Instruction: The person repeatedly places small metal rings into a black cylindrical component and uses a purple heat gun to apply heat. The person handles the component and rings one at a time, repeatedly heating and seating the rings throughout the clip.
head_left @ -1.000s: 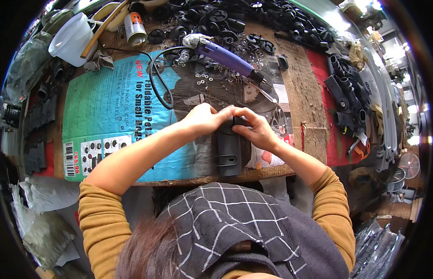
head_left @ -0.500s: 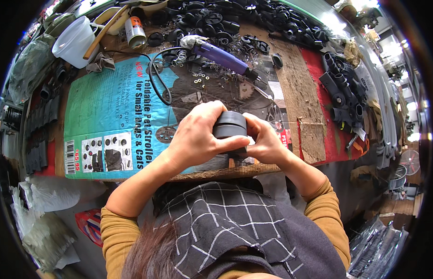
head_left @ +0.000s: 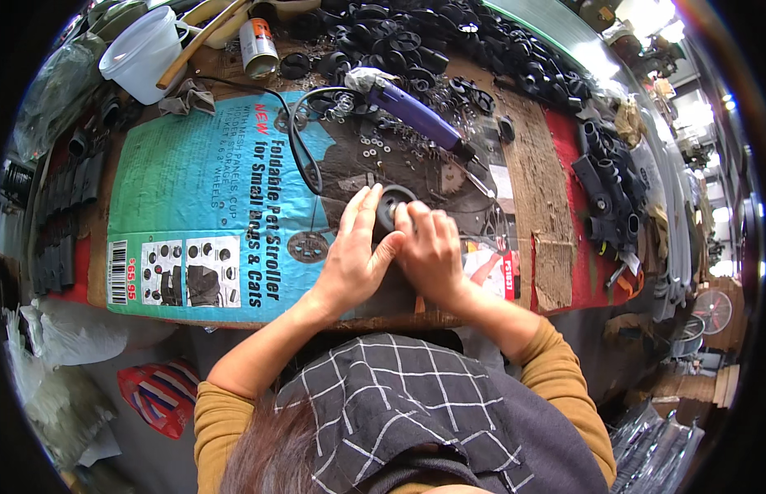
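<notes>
A round black wheel point(head_left: 396, 196) is between my hands, its hub side turned up, above the near middle of the cardboard-covered bench. My left hand point(head_left: 350, 259) wraps its left side, with fingers along the rim and thumb toward the front. Over the near right part of the wheel, my right hand point(head_left: 432, 247) is closed, its curled fingertips at the hub. A pale spot shows there; what those fingers pinch, if anything, is too small to make out. Beyond my hands lies a purple power screwdriver point(head_left: 420, 115), its bit pointing right and toward me.
White washers point(head_left: 374, 148) and loose springs point(head_left: 343, 103) lie near the screwdriver. Black plastic parts point(head_left: 399, 41) are heaped at the back. A can point(head_left: 258, 49) and a white bucket point(head_left: 144, 62) stand back left. More black parts point(head_left: 609, 181) lie right. A black cable point(head_left: 296, 152) curves left of the screwdriver.
The wheel has turned from edge-on to hub side up and sits slightly farther from me. My right hand has moved from its right side to over the hub, fingers curled.
</notes>
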Available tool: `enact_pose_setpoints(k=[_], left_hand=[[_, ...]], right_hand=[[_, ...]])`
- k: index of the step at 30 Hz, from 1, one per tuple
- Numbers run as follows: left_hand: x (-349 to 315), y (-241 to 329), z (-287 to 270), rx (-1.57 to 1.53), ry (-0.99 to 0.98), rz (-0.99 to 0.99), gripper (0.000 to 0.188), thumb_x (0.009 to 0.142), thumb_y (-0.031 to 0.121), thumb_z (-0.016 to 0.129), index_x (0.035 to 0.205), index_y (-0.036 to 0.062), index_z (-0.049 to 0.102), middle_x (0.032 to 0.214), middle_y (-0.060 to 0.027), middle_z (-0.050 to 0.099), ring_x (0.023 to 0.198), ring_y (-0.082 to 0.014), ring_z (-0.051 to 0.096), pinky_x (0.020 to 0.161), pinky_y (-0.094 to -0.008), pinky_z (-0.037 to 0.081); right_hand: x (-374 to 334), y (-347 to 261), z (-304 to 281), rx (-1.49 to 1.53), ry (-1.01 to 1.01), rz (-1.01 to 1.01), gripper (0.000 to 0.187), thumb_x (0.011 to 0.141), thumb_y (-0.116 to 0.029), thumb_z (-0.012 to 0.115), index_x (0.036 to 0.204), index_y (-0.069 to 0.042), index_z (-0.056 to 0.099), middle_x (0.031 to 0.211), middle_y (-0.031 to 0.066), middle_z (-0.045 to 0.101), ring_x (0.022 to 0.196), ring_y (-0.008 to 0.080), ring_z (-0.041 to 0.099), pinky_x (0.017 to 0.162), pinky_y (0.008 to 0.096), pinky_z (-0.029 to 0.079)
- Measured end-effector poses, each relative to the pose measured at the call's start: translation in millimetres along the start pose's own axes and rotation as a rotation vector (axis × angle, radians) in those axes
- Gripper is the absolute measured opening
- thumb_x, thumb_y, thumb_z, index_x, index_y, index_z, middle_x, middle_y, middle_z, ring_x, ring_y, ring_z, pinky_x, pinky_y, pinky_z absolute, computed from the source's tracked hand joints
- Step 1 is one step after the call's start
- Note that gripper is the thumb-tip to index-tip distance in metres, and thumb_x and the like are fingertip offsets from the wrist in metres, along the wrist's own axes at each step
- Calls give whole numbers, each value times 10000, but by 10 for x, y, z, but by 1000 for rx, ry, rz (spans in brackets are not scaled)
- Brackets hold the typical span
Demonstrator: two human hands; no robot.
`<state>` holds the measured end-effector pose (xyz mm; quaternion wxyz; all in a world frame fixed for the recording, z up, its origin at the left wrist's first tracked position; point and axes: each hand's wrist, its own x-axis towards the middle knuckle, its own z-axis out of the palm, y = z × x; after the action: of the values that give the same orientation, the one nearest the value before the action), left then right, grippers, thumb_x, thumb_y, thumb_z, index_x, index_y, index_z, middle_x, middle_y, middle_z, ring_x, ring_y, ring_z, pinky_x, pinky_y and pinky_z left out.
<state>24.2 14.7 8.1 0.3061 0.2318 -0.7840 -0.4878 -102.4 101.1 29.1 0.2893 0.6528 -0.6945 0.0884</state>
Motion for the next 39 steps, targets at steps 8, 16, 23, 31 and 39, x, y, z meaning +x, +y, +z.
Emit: enact_pose_setpoints(k=[8, 16, 23, 31, 39], left_hand=[[174, -238, 26, 12, 14, 92, 577, 790, 321, 767, 1173, -27, 512, 1140, -215, 549, 1072, -369, 558, 939, -424, 456], [177, -184, 27, 25, 20, -18, 601, 720, 268, 809, 1164, -22, 525, 1135, -186, 565, 1078, -339, 559, 945, -399, 447], [173, -208, 50, -2, 48, 30, 621, 718, 250, 809, 1183, -4, 485, 1154, -209, 534, 1084, -373, 549, 938, -419, 454], [139, -269, 91, 4, 87, 19, 642, 679, 186, 792, 1184, -4, 444, 1133, -202, 530, 1066, -373, 554, 907, -429, 467], [156, -201, 61, 1, 60, -25, 676, 707, 297, 830, 1182, -5, 456, 1127, -192, 527, 1044, -342, 555, 914, -408, 459]], right_hand=[[283, 284, 282, 824, 55, 253, 128, 792, -3, 645, 918, -18, 656, 966, 168, 566, 756, 291, 613, 659, 363, 527], [858, 427, 1160, 677, -113, 53, 83, 793, -112, 682, 819, -36, 664, 874, 103, 593, 891, 299, 575, 808, 401, 466], [748, 406, 693, 900, -239, 384, 90, 795, -107, 673, 823, -27, 641, 819, 114, 581, 799, 276, 584, 724, 379, 472], [283, 207, 131, 1094, -368, 415, 79, 769, -80, 717, 800, -13, 688, 733, 71, 565, 677, 199, 575, 612, 322, 480], [318, 618, 280, 886, -160, 433, 100, 844, -49, 666, 921, -9, 715, 818, 81, 661, 734, 177, 634, 659, 285, 486]])
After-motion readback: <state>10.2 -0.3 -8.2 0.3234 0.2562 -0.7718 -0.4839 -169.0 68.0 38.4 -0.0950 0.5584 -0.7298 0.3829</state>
